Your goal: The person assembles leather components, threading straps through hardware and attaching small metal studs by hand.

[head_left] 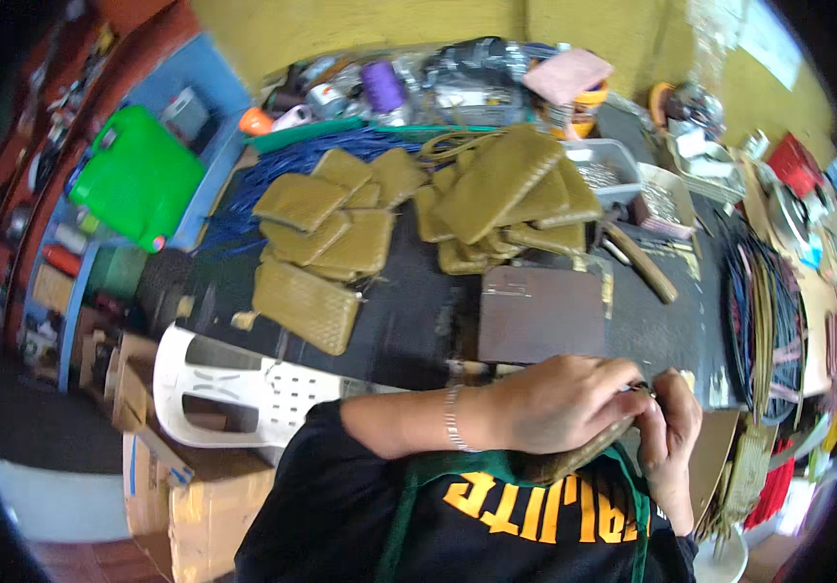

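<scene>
Close to my chest, my left hand (569, 403) is closed round an olive-brown pouch (586, 455), seen mostly edge-on. My right hand (669, 423) pinches the pouch's upper right end, fingertips against those of the left. A small dark, shiny bit (642, 388) shows between the fingers; what it is I cannot make out. Beyond my hands lies a flat brown board (540, 316) on the black-topped table (409, 330). Two heaps of similar olive pouches with a woven texture sit farther back, a left heap (307, 303) and a right heap (506, 189).
A wooden-handled tool (642, 262) lies right of the board. Behind it stand a clear tub (601, 173) and a small box of metal pieces (664, 201). Bundled strips (767, 325) fill the right edge. To the left are a white plastic chair (214, 384) and a green jerrycan (137, 175).
</scene>
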Motion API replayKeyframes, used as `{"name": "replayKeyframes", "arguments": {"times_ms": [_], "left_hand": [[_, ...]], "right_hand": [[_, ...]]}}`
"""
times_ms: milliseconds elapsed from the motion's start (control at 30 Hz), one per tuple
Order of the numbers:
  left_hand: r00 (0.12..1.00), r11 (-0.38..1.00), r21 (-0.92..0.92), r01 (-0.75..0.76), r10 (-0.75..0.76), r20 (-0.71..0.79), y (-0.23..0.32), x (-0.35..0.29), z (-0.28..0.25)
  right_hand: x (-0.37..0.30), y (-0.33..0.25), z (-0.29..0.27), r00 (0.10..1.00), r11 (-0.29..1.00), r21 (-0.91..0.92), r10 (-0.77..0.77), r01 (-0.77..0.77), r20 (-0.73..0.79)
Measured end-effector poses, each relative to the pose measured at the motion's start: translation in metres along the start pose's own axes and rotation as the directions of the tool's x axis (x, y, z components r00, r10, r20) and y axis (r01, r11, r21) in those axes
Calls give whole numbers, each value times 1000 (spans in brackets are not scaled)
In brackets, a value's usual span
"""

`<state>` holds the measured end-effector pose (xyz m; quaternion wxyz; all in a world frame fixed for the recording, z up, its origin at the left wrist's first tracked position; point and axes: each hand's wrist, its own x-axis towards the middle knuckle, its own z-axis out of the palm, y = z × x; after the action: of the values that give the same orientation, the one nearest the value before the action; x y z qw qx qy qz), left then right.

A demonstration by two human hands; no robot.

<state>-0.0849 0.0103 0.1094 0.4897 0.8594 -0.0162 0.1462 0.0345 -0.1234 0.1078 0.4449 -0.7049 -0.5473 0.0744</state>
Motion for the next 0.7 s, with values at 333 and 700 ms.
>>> {"name": "replayKeyframes", "arguments": {"times_ms": [333,700], "left_hand": [[962,446,874,-190,261,76,57,5,16],[994,993,115,4,-17,112,-27,41,8]], "right_hand": [[16,-9,-28,965,982,-59,-186,178,-184],[26,73,-14,932,509,783,136,-357,336]]}}
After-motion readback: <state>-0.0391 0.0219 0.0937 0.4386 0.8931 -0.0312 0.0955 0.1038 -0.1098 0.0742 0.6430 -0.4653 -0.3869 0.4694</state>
